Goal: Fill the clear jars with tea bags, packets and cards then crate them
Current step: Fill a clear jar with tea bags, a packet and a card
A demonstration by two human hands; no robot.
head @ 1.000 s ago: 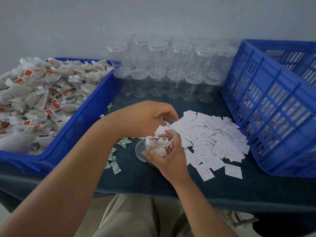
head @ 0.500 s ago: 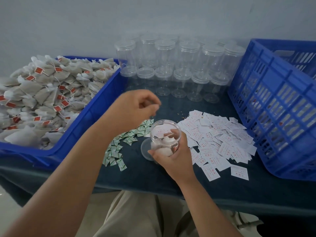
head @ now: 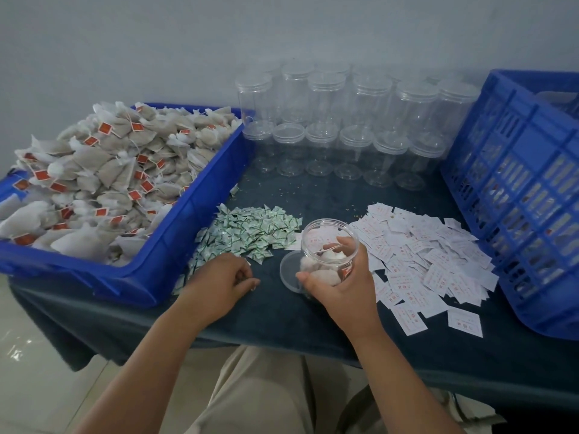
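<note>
Head view: both hands are working over the table [head: 282,314].
Right hand [head: 341,289]: its fingers [head: 360,255] are wrapping round the open jar [head: 326,242], which is standing near-centre between packets [head: 250,230] and cards [head: 423,255], tea bags [head: 332,256] inside.
Left hand [head: 219,286]: its fingers [head: 244,272] are curling at the packets' near edge; whether they are pinching one is unclear.

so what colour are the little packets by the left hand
Green and white packets, head view.
</note>
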